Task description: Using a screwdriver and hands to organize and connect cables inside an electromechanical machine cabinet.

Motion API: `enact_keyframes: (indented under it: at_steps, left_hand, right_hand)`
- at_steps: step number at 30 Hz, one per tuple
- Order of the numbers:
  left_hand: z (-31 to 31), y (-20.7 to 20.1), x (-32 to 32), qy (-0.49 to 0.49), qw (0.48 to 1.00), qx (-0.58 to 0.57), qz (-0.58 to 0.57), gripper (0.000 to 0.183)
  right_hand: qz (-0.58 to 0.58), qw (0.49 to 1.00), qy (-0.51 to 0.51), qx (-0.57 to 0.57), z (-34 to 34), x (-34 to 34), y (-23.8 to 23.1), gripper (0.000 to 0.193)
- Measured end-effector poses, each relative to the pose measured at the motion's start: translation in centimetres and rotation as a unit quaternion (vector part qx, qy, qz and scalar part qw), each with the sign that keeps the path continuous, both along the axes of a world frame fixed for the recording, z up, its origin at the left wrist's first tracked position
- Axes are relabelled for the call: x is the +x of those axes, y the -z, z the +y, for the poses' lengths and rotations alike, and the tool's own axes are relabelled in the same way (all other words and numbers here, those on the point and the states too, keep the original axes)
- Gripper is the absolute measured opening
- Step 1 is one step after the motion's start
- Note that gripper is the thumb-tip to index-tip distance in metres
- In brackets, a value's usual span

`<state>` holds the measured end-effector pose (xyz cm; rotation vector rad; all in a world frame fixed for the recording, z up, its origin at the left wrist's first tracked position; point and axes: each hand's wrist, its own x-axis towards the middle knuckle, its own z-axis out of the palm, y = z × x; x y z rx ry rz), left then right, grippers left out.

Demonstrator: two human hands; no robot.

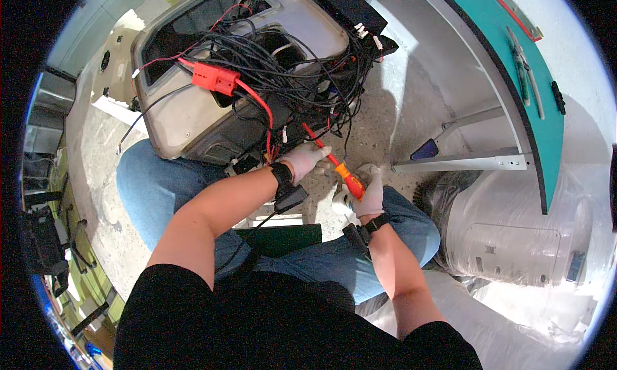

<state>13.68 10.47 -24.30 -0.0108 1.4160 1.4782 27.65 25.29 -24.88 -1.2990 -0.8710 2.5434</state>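
A screwdriver with a red and orange handle and a long red shaft slants up and left toward the bundled wires. Around its handle, my gloved right hand is closed. My gloved left hand has its fingers bent together at the shaft, closed on it as far as shows. Just beyond the hands stands a worn grey machine housing with dark recesses. A tangle of black cables lies over it. On top, a red plug connector joins thick red wires. What the screwdriver's tip touches is hidden among the cables.
At the right, a teal-topped table with metal legs holds pliers. Below it stands a large plastic-wrapped unit. A cream panel with cutouts leans behind the housing. Dark gear lies at the left edge.
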Motion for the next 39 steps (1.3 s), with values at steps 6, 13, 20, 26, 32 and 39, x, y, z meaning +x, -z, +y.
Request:
enact_keyframes:
  at_steps: [6,13,20,26,32,39]
  left_hand:
    - [0.0,0.4,0.2,-0.054,0.994,0.056,-0.075,0.024]
    - [0.0,0.2,0.3,-0.041,0.996,0.055,-0.053,0.022]
    - [-0.1,-0.5,0.4,-0.024,0.999,-0.028,0.036,0.025]
    - [0.0,-0.8,-0.1,0.04,0.991,-0.085,0.098,0.029]
    - [0.1,-2.3,0.3,0.013,0.99,-0.087,0.112,0.036]
    - [0.5,-2.0,0.1,-0.002,0.994,-0.078,0.073,0.032]
  right_hand:
    - [-0.049,0.998,-0.026,-0.031,-0.1,-0.2,-0.3,0.036]
    - [-0.12,0.948,-0.197,0.222,-1.1,-0.1,-2.0,0.042]
    - [-0.115,0.7,-0.319,0.629,-2.7,-0.2,-2.7,0.049]
    - [-0.08,0.885,-0.419,0.189,-0.7,-0.1,-2.4,0.041]
    - [-0.056,0.899,-0.435,-0.014,0.1,-0.6,-2.8,0.042]
    - [-0.1,0.629,-0.348,0.688,-1.4,-0.1,-2.2,0.052]
